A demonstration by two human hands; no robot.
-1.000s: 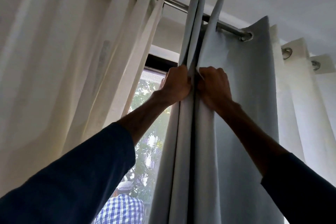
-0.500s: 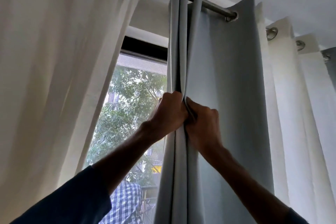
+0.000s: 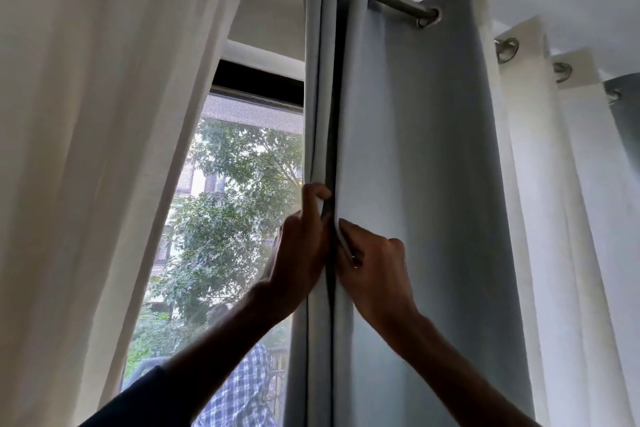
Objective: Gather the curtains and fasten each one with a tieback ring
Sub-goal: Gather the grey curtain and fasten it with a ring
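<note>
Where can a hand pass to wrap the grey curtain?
Free: the open gap at the window, bordered by the cream curtain and the grey curtain. Crowded at the gathered folds, where the left hand and right hand both grip, almost touching. The white curtain hangs tight against its right side.

Daylight is pouring through the window, backlighting the scene, so the left hand and right hand are showing as dark shapes. The cream curtain is glowing; the grey curtain is sitting in shade. Straight lines are bowing near the edges, and the sleeve is blurring.
</note>
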